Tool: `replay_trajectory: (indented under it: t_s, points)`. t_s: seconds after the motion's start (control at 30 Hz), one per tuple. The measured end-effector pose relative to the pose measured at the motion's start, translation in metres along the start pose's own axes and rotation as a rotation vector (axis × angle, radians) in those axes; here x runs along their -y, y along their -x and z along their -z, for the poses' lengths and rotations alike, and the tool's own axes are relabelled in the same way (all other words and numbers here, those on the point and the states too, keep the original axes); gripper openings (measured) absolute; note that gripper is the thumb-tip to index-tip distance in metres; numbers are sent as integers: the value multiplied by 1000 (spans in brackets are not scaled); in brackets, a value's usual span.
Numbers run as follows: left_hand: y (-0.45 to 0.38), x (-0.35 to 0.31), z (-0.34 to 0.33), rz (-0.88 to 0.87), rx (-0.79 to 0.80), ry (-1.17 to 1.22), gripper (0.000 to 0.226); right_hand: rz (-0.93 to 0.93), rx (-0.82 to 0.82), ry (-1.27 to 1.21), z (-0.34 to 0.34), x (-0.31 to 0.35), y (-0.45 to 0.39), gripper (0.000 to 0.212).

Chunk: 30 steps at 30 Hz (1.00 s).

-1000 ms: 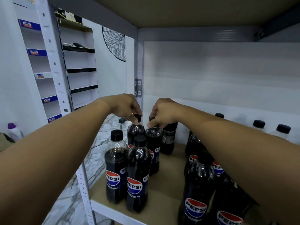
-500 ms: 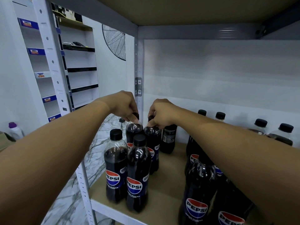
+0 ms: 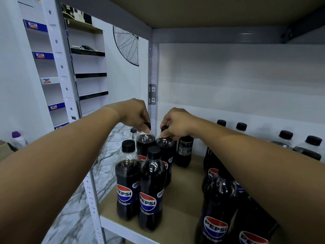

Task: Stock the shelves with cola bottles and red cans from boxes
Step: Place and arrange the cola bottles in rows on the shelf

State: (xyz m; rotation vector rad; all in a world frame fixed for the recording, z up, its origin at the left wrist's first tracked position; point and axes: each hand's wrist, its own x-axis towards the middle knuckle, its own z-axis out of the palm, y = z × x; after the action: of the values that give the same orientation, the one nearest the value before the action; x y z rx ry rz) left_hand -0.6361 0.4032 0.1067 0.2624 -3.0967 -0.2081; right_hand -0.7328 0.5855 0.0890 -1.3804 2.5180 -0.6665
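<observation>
My left hand (image 3: pixel 135 114) still pinches the black cap of a dark plastic cola bottle (image 3: pixel 145 143) at the back left of the brown shelf board (image 3: pixel 182 199), and my right hand (image 3: pixel 177 125) pinches the cap of the neighbouring cola bottle (image 3: pixel 165 152). Both bottles stand where they stood a second ago; my hands have barely shifted, and the two front Pepsi bottles (image 3: pixel 137 184) stay put.

The left hand (image 3: pixel 134 114) pinches the cap of one Pepsi bottle (image 3: pixel 145 143); the right hand (image 3: pixel 177 123) grips the neck of its neighbour (image 3: pixel 165 152). More Pepsi bottles stand on the shelf board (image 3: pixel 182 203).
</observation>
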Motion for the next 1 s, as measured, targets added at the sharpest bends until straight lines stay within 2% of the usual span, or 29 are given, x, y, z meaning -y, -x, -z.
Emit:
replay_trajectory:
  t_s: [0.27,0.43,0.57,0.67,0.77,0.9,1.0]
  points:
    - [2,2,2,27,10,12,10,10,27,-44,-1,3,1,30]
    - [4,-5,2,103,26,73,22,-2,56,-48,4,6,6,34]
    - [3,-10,1,163,37,152,25,-18,59,-140,7,7,8,41]
    - [1,-14,1,210,51,234,37,-12,49,-182,10,5,8,41]
    - [-5,-20,2,269,27,234,50,-13,-19,-162,21,-1,4,33]
    - [-24,-27,7,225,-64,126,46,-8,-200,-40,45,-18,-5,23]
    - [-42,-38,7,159,-125,48,42,-27,-228,145,57,-36,-12,27]
